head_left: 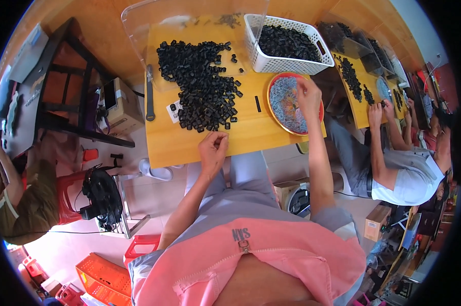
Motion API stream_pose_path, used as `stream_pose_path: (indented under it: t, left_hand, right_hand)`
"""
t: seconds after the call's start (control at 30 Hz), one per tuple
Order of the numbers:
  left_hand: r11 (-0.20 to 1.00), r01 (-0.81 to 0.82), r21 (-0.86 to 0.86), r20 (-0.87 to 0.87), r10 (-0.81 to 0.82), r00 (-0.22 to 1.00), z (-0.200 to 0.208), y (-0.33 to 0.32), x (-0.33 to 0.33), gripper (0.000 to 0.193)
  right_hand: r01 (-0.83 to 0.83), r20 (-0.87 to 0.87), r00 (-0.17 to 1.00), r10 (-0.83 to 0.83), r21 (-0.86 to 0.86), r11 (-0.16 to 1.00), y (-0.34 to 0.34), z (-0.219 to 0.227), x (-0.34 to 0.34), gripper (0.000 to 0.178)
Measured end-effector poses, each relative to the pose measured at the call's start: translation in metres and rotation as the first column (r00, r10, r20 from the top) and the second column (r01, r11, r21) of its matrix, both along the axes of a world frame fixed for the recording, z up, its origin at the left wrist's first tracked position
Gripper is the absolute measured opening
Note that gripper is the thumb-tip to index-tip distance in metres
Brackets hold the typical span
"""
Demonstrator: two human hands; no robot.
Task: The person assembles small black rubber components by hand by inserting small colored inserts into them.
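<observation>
My left hand (213, 149) rests at the front edge of the yellow table (164, 148), with thumb and fingers pressed together. Whatever they may hold is too small to make out. Just beyond it spreads a heap of small black plastic parts (210, 94). Over to the right, my right hand (309, 98) is above a round red-rimmed dish (271, 113). Small grey-blue pieces (285, 104) fill this dish, with an orange-brown patch showing in the middle. The right fingers are pinched and point down into it; their tips are partly hidden.
A white perforated basket (286, 65) full of black parts stands at the back right. A dark flat bar (150, 94) lies along the table's left edge, and a short black strip (258, 104) lies left of the dish. Co-workers sit at both sides; one person's hand (376, 115) is at the right-hand table.
</observation>
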State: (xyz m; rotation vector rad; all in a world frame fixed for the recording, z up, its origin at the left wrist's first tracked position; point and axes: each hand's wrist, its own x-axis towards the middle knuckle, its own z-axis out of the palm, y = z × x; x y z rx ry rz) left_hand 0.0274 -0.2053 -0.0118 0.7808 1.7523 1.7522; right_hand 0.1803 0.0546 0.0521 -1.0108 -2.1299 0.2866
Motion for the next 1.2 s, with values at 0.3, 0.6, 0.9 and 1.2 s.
stream_pose_path:
  t: [0.3,0.6,0.9,1.2]
  left_hand:
    - [0.999,0.030,0.019,0.184,-0.033,0.982,-0.004,-0.002,-0.004,0.008]
    - [0.948,-0.312,0.067,-0.036,0.315,0.948,-0.002,-0.010,-0.109,0.012]
    - [0.812,-0.481,-0.330,-0.727,0.106,0.678,0.016,0.015,-0.142,0.017]
    - [0.910,-0.375,-0.176,-0.511,0.241,0.825,0.016,0.010,-0.140,0.016]
  right_hand:
    - [0.083,0.296,0.955,-0.020,-0.204,0.975,-0.028,-0.038,0.024,0.011]
    - [-0.001,0.184,0.981,0.065,-0.329,0.944,-0.026,-0.039,0.040,0.013]
    - [-0.001,-0.098,0.994,-0.047,-0.440,0.898,-0.024,-0.035,0.042,0.009]
    - [-0.020,-0.103,0.994,-0.033,-0.472,0.881,-0.022,-0.034,0.045,0.013]
